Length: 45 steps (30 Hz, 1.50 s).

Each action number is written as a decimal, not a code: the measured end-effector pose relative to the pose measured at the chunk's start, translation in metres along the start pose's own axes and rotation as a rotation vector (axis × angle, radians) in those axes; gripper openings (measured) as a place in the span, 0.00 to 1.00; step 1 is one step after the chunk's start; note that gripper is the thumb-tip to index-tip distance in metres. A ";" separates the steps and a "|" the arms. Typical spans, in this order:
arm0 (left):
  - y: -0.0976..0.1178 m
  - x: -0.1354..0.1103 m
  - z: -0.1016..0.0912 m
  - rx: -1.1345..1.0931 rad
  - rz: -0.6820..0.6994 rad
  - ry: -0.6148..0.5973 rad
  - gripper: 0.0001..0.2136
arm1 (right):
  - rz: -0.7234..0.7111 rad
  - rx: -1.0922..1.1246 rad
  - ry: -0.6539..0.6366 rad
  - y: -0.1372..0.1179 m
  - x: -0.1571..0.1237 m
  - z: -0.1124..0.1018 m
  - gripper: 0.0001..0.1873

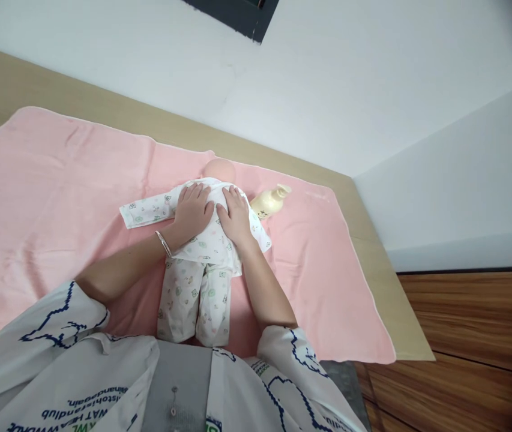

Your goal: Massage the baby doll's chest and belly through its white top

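A baby doll (201, 264) in white printed pyjamas lies on its back on a pink towel (57, 198), bald head (218, 170) towards the wall. My left hand (191, 211), a bangle at the wrist, rests flat on the doll's chest. My right hand (234, 216) lies flat beside it on the chest, fingers together and pointing to the head. Both palms press on the shirt; neither hand grips anything. One doll sleeve (145, 210) stretches out to the left.
A cream lotion bottle (270, 201) lies on the towel just right of my right hand. The towel covers a light wooden table (400, 300) against a white wall. Wooden floor (476, 360) shows at right.
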<state>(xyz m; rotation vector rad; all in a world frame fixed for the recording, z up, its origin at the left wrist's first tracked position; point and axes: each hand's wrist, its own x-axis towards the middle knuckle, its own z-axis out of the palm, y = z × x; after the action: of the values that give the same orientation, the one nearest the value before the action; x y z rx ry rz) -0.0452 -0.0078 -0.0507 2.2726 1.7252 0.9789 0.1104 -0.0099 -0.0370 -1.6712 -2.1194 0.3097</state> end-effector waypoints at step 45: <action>0.029 -0.012 -0.023 0.223 0.097 -0.112 0.19 | 0.052 -0.073 -0.077 -0.014 0.004 -0.014 0.29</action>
<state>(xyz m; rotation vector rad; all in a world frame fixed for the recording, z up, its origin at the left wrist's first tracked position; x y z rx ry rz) -0.0363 -0.0348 -0.0244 2.5151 1.7716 0.6893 0.1041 -0.0105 -0.0174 -1.7850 -2.1698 0.3207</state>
